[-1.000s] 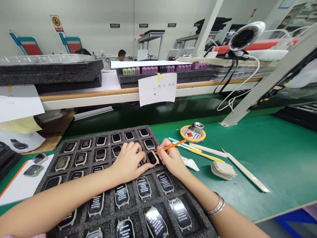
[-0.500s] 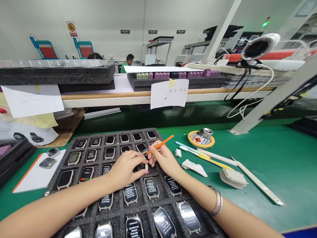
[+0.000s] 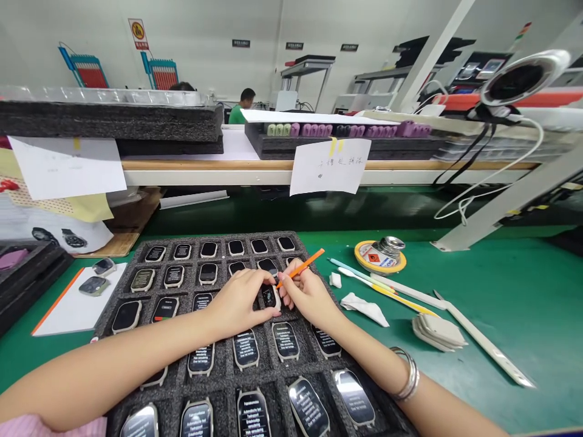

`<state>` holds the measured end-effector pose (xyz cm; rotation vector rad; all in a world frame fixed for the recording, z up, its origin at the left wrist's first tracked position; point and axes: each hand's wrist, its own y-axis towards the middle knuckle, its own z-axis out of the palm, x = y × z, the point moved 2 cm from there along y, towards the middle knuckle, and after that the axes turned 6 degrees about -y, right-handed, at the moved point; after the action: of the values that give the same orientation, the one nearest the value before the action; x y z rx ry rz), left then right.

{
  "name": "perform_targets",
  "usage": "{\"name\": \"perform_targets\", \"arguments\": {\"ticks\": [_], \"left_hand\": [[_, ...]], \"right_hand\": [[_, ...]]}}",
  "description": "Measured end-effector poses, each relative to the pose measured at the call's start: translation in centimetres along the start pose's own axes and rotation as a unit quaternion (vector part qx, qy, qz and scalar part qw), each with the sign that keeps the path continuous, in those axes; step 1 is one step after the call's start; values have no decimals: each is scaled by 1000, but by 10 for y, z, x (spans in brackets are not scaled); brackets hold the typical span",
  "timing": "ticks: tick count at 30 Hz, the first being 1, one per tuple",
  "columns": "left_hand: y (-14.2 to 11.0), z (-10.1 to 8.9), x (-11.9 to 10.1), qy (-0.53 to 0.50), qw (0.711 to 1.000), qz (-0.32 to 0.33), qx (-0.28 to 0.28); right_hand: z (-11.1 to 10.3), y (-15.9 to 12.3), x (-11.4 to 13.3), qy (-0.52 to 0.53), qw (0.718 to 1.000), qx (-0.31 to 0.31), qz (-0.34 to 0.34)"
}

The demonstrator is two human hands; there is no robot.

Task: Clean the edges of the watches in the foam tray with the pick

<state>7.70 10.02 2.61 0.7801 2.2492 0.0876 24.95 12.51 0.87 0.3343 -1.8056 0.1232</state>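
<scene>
Orange stick (image 3: 300, 268) is pinched in the right hand (image 3: 308, 296), its tip at a small black watch (image 3: 269, 297) in the gray foam tray (image 3: 218, 238). The left hand (image 3: 237, 303) closes on that watch, holding it firm, which helps careful work.

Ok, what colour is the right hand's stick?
Orange; the stick in the right hand shows best in the head view.

Green bench mat (image 3: 501, 303) under foam watch tray (image 3: 218, 238), round tin (image 3: 380, 257), crumpled cloth (image 3: 364, 309), spatulas (image 3: 487, 340)
</scene>
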Motion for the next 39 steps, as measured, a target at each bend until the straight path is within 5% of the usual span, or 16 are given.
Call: {"name": "perform_targets", "arguments": {"ticks": [14,23,31,39], "left_hand": [[-2,-9,-2,83,996,17,0],[-41,-37,6,132,990,40,32],[-49,-42,19,98,994,49,20],[-45,-43,23,62,998,16,7]], "right_hand": [[3,-6,2,-49,998,-17,-42],[4,5,11,-17,998,-44,-43],[47,12,14,56,997,42,-13],[50,7,10,62,996,68,7]]}}
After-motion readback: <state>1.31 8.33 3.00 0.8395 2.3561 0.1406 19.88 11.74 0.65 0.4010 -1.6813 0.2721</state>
